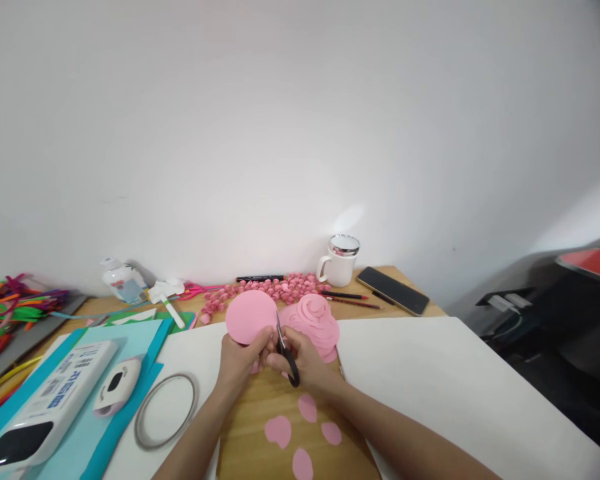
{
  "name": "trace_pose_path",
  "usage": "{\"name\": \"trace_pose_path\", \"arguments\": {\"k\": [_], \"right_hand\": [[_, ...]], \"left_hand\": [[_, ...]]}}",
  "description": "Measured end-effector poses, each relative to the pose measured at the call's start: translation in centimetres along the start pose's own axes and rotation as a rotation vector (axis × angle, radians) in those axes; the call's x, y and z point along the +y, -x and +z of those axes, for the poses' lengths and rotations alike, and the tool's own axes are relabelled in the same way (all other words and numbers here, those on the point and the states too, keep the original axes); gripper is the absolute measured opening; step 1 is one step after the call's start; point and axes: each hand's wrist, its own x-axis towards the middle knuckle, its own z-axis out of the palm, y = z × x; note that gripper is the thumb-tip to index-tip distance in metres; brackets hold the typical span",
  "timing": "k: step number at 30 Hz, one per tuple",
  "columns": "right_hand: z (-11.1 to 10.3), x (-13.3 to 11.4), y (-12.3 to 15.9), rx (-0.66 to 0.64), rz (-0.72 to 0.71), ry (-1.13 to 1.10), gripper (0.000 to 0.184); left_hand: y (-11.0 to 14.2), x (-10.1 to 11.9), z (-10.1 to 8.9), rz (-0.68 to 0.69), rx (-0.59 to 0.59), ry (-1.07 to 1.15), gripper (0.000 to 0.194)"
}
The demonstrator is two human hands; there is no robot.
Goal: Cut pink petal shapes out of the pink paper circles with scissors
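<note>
My left hand (pixel 245 357) pinches the lower edge of a round pink paper disc (pixel 250 316), which stands tilted up in front of me. Scissors (pixel 289 360) with black handles are in my right hand (pixel 303 363), their blades pointing up along the disc's right edge. Whether the blades bite into the paper I cannot tell. Just behind my right hand lies a pile of pink paper spirals (pixel 314 320). Several small pink paper pieces, one of them a rounded scrap (pixel 279 432), are on the wooden board (pixel 253 407) below my hands.
Many small pink paper rolls (pixel 285 288) lie along the back. A white mug (pixel 341 261) and a phone (pixel 394 290) are at the back right. To the left are a tape ring (pixel 166 410), a white device (pixel 117 385), a long white box (pixel 55 407) and colourful strips (pixel 17 303).
</note>
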Motion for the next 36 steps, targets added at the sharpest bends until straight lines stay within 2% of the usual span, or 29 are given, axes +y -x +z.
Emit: {"name": "trace_pose_path", "arguments": {"k": [4, 11, 19, 27, 32, 36], "right_hand": [[-0.2, 0.4, 0.0, -0.014, -0.018, 0.008, 0.03], [-0.1, 0.5, 0.3, -0.01, 0.031, -0.016, 0.03], [-0.2, 0.5, 0.1, 0.033, 0.03, -0.035, 0.035], [-0.1, 1.0, 0.1, 0.024, 0.005, -0.042, 0.031], [-0.4, 1.1, 0.1, 0.048, 0.022, -0.002, 0.029], [-0.4, 1.2, 0.2, 0.073, 0.035, 0.01, 0.028]], "left_hand": [[0.1, 0.2, 0.1, 0.008, -0.012, 0.01, 0.035], [0.2, 0.2, 0.2, -0.003, -0.028, 0.055, 0.035], [-0.4, -0.8, -0.2, -0.02, -0.064, 0.015, 0.039], [-0.8, -1.5, -0.3, -0.044, -0.093, 0.071, 0.045], [-0.6, -1.0, -0.2, -0.057, -0.079, 0.094, 0.04], [-0.4, -0.4, -0.2, -0.058, -0.124, 0.137, 0.04]]}}
